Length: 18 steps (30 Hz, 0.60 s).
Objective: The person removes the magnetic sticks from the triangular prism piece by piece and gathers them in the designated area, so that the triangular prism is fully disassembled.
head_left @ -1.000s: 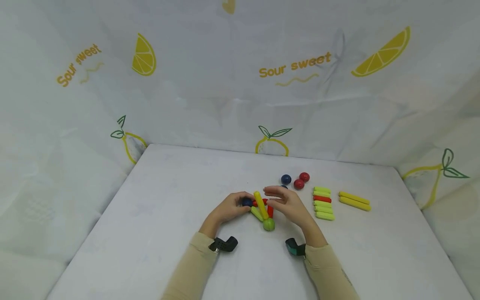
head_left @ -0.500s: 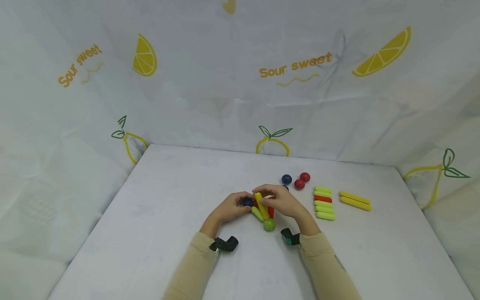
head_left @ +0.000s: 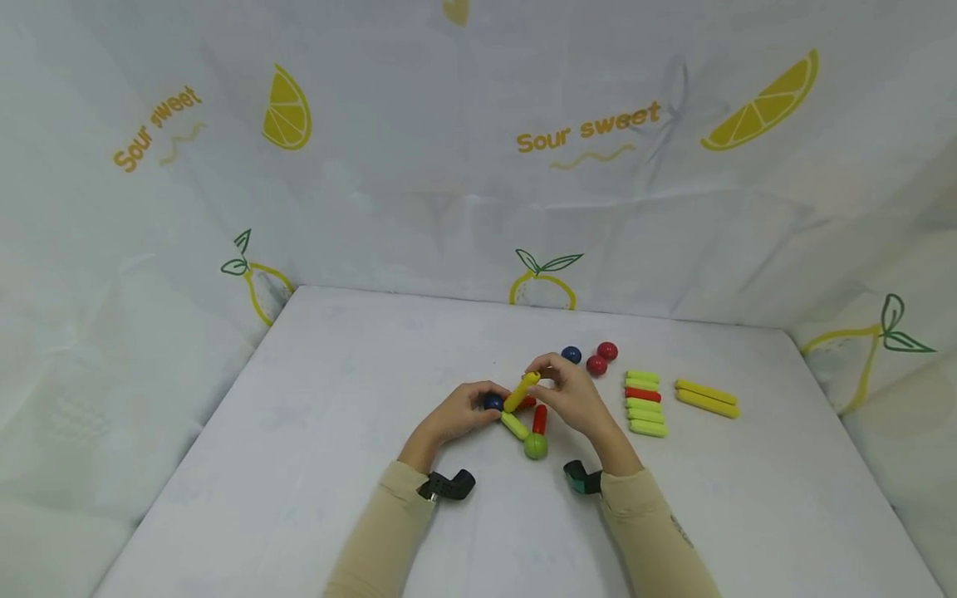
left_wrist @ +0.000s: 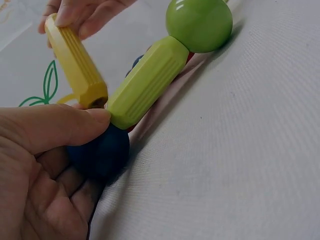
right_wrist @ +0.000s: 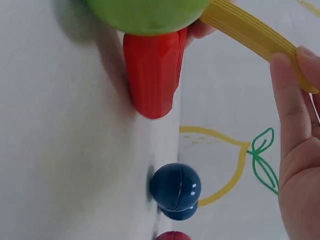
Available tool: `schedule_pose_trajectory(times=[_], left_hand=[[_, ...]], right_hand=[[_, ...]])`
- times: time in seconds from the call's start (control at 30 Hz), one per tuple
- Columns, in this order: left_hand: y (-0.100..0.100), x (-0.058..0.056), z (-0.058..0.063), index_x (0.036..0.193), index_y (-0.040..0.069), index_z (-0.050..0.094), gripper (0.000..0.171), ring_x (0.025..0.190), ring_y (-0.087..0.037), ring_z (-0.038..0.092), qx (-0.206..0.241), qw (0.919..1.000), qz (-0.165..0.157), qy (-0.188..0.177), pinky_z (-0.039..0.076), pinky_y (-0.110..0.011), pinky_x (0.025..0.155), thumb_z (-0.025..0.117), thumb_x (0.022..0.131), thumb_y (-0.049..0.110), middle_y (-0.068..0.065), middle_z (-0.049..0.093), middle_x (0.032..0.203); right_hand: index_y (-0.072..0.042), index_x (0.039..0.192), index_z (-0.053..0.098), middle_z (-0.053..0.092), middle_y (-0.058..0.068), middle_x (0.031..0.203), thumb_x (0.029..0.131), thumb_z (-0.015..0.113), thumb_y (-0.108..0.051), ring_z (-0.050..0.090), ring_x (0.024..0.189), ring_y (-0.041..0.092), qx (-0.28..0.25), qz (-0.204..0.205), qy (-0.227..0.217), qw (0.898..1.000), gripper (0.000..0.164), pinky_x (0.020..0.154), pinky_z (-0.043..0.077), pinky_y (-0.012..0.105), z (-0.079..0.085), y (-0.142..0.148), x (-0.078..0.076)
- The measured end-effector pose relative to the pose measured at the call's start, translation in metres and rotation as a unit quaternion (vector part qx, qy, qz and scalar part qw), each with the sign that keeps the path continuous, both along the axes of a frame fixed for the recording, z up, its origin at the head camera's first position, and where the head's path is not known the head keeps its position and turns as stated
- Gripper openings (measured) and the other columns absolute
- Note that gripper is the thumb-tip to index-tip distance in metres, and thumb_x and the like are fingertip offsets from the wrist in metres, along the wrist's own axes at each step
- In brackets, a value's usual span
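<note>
My left hand (head_left: pixel 458 415) holds a dark blue ball (left_wrist: pixel 102 155) low at the table, its thumb across the top. A light-green ridged rod (left_wrist: pixel 147 82) runs from that ball to a green ball (head_left: pixel 535 446) nearer me. From the green ball a red rod (right_wrist: pixel 152 75) extends away from me, and another red rod (head_left: pixel 527 403) lies behind, partly hidden. My right hand (head_left: pixel 571 400) pinches the upper end of a yellow ridged rod (head_left: pixel 519 394) between thumb and fingers. The yellow rod slants, its lower end right at the blue ball beside my left thumb.
Past my right hand sit a loose blue ball (head_left: pixel 571 355) and two red balls (head_left: pixel 596 365). Farther right lies a row of light-green rods (head_left: pixel 647 428) with one red rod (head_left: pixel 643 394) among them, then two yellow rods (head_left: pixel 706 403). White cloth rises behind the table.
My right hand came in, took the yellow rod, and swung its lower end from the green ball over to the blue ball. My left hand stayed on the blue ball.
</note>
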<state>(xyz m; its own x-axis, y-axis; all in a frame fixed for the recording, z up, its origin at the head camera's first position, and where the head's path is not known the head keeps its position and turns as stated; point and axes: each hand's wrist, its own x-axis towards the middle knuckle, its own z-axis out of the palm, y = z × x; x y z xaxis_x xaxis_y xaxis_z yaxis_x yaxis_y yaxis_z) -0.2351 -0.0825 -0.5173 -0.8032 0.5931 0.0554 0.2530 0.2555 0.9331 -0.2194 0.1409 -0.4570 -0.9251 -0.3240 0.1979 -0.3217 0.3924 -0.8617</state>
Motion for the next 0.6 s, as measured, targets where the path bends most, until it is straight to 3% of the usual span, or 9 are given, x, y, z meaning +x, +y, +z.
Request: schedule_pose_trajectory(times=[0.17,0.27,0.4,0.5,0.6], left_hand=[[0.001,-0.003,-0.009,0.121,0.007,0.061,0.031,0.121,-0.022,0.052,0.007,1.0000,0.007,0.000,0.038,-0.042,0.106,0.062,0.090,0.008,-0.009,0.061,0.125],[0.000,-0.004,-0.010,0.121,0.010,0.062,0.031,0.119,-0.019,0.053,0.010,0.9999,0.002,0.001,0.040,-0.038,0.105,0.063,0.090,0.010,-0.006,0.062,0.124],[0.000,-0.003,-0.008,0.120,0.011,0.063,0.030,0.119,-0.019,0.053,0.005,1.0000,0.007,0.001,0.040,-0.039,0.104,0.062,0.090,0.010,-0.006,0.062,0.124],[0.000,-0.002,-0.007,0.120,0.009,0.063,0.031,0.123,-0.022,0.051,0.007,0.9999,0.009,0.001,0.038,-0.041,0.106,0.062,0.090,0.008,-0.008,0.061,0.126],[0.000,-0.002,-0.007,0.121,0.006,0.062,0.032,0.125,-0.025,0.050,0.006,0.9999,0.009,0.005,0.037,-0.041,0.108,0.062,0.090,0.006,-0.010,0.061,0.127]], right_hand=[[-0.002,0.107,0.057,0.064,0.016,0.109,0.087,0.068,-0.008,0.063,0.106,0.028,-0.034,-0.023,-0.020,0.999,0.024,0.087,0.054,0.027,-0.006,0.013,0.002],[0.001,0.108,0.056,0.061,0.019,0.112,0.087,0.068,-0.008,0.062,0.103,0.017,-0.061,-0.035,-0.033,0.997,0.026,0.084,0.052,0.016,-0.009,0.027,0.004],[0.005,0.111,0.052,0.055,0.024,0.118,0.086,0.068,-0.007,0.058,0.103,0.003,-0.097,-0.058,-0.046,0.993,0.032,0.085,0.049,0.012,-0.008,0.048,0.008],[0.008,0.115,0.050,0.051,0.025,0.120,0.087,0.067,-0.007,0.058,0.103,0.000,-0.123,-0.083,-0.045,0.988,0.036,0.086,0.049,0.012,-0.007,0.067,0.012],[0.009,0.116,0.048,0.055,0.017,0.118,0.088,0.066,-0.010,0.058,0.104,-0.002,-0.132,-0.119,-0.038,0.983,0.038,0.085,0.049,0.010,-0.007,0.088,0.017]])
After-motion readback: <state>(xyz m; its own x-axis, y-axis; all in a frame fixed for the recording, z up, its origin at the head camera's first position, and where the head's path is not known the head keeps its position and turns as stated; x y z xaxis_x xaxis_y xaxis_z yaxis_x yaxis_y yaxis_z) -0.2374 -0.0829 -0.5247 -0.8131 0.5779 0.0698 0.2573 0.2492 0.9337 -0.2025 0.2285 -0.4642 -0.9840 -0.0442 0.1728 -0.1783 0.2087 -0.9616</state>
